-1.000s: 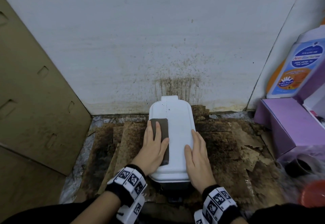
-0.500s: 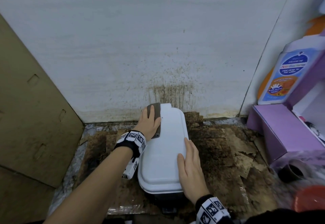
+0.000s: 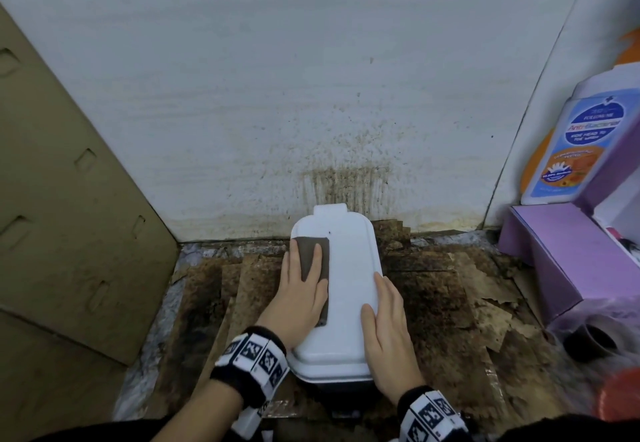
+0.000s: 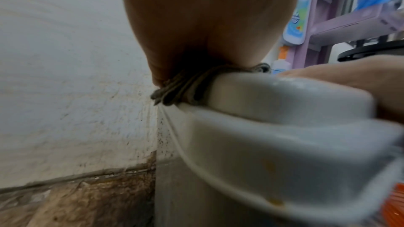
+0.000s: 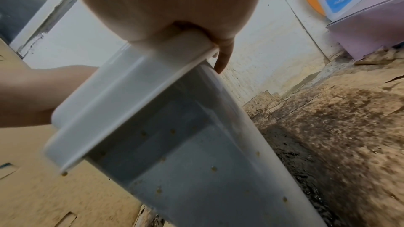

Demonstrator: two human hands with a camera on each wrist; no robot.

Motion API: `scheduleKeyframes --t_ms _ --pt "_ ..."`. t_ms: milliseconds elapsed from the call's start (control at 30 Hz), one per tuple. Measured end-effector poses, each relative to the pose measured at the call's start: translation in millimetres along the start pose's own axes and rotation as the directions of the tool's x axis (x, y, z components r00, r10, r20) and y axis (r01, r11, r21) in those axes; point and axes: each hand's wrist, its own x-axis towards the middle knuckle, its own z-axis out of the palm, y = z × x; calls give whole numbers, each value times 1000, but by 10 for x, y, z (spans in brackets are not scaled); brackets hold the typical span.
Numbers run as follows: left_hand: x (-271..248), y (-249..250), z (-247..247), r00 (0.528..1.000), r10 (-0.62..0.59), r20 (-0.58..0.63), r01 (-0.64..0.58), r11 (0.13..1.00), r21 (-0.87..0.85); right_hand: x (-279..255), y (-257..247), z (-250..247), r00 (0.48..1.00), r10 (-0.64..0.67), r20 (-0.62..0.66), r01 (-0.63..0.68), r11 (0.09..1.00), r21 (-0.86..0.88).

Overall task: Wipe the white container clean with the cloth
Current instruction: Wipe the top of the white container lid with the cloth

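The white container stands against the stained wall, its lid facing up; a small dark speck sits near its far left corner. A folded grey-brown cloth lies along the lid's left side. My left hand presses the cloth flat with straight fingers. In the left wrist view the cloth folds over the lid's edge under the palm. My right hand lies flat on the lid's right edge. In the right wrist view its fingers wrap over the rim of the container, whose side carries small yellow spots.
Stained, torn cardboard sheets cover the floor. A brown cardboard panel leans on the left. A purple box and a hand-wash bottle stand at the right, with a dark cup in front.
My left hand drew the cloth back from the lid's far left corner toward me along the left side. The right hand stayed on the right edge.
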Motion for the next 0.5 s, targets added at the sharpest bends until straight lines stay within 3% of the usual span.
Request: scheduleKeyframes --t_ms 67,100,200,333,500 --pt "-133 49 80 982 189 2 -189 978 90 -22 -8 1 1000 7 2 -7 1000 1" --pt "-175 58 93 978 208 -25 -204 974 96 -36 -10 0 1000 12 4 -12 1000 5" --pt "-191 61 70 990 143 4 -143 987 70 -39 -27 -5 1000 23 11 -23 1000 13" --pt "3 12 -35 961 252 116 -269 948 169 35 -32 -33 999 26 25 -26 1000 12" --pt "415 -107 -158 950 251 186 -295 919 262 50 -47 -36 997 54 46 -54 999 -4"
